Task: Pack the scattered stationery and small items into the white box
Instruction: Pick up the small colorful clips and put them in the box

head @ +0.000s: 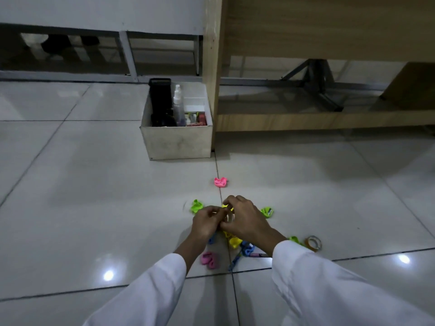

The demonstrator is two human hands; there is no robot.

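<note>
1. Hands meet over the middle of the scatter on the floor: the left hand point(205, 221) and the right hand point(244, 218) are close together, fingers curled, both seeming to pinch at a small yellow piece point(226, 207) and a pale ring point(230, 217) between them; exactly what each finger holds is hidden, so I cannot tell who has which.
2. Just beside the hands lie a green clip point(196, 205) to the left and a green sharpener point(267, 211) to the right, with a pink clip point(220, 181) further ahead on the tile joint.
3. Under the wrists sit more pieces: a yellow clip point(234, 241), a blue clip point(247, 248), a pink one point(209, 259), a blue pen point(235, 261), and off to the right a tape roll point(314, 243).
4. The white box point(179, 141) stands well ahead on the floor, against the wooden desk leg point(211, 67), already holding a black item point(160, 100) and a spray bottle point(178, 104).
5. To do this step well, I would judge: gather several small pieces into one cupped palm before reaching, keep the grip closed on the way, and drop them into the free right side of the box, low over the rim so nothing bounces out.
</note>
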